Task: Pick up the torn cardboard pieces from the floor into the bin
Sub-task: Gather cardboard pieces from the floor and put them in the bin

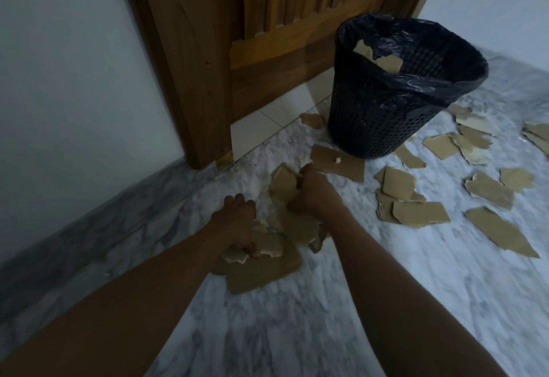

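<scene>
Torn brown cardboard pieces lie scattered over the marble floor (326,302). My left hand (234,225) presses down on a small heap of cardboard pieces (261,266), its fingers curled around some of them. My right hand (312,191) is shut on a bunch of torn pieces (282,182), held just above the floor. The black mesh bin (383,112), lined with a black bag, stands upright beyond my hands, with some cardboard (380,55) inside it. A flat rectangular piece (338,164) lies between my right hand and the bin.
A wooden door (297,5) and its frame (190,79) rise behind the bin, a white wall to the left. Several more cardboard pieces (416,210) lie right of my hands and past the bin at the far right (472,139).
</scene>
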### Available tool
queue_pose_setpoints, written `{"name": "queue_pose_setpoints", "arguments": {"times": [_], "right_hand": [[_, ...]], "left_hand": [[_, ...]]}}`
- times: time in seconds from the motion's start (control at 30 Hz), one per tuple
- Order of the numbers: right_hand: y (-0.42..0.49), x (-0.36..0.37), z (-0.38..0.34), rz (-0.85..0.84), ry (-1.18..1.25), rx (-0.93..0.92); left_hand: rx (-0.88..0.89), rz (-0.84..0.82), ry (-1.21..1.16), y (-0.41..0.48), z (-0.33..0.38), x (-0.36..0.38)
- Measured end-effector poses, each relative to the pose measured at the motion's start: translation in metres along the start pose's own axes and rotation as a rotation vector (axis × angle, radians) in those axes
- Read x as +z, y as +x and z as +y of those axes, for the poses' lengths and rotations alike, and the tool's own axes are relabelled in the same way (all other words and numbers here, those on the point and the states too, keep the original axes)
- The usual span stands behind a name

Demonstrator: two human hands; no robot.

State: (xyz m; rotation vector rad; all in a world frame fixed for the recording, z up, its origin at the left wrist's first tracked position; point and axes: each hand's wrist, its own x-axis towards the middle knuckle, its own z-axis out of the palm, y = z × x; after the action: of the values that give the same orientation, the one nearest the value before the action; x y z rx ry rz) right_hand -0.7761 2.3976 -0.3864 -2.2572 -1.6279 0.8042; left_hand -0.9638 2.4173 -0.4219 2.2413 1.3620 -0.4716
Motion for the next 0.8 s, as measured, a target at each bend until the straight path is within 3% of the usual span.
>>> {"name": "queue_pose_setpoints", "arguments": {"times": [0.1, 0.3, 0.47, 0.8], "right_hand": [[0.024, -0.019, 0.003, 0.018, 0.067, 0.023], [0.068, -0.009, 0.011, -0.050, -0.030, 0.091], [0.085, -0.006, 0.019, -0.118, 0.027, 0.142], [0.082, -0.005, 0.015, -0.159, -0.015, 0.105]], "left_hand": [[0.036, 0.108, -0.021, 0.003, 0.003, 0.008], [0.023, 0.087, -0.025, 0.011, 0.001, 0.010], [0.016, 0.080, -0.016, 0.014, 0.000, 0.013], [-0.031, 0.110, -0.052, 0.014, 0.006, 0.012]]}}
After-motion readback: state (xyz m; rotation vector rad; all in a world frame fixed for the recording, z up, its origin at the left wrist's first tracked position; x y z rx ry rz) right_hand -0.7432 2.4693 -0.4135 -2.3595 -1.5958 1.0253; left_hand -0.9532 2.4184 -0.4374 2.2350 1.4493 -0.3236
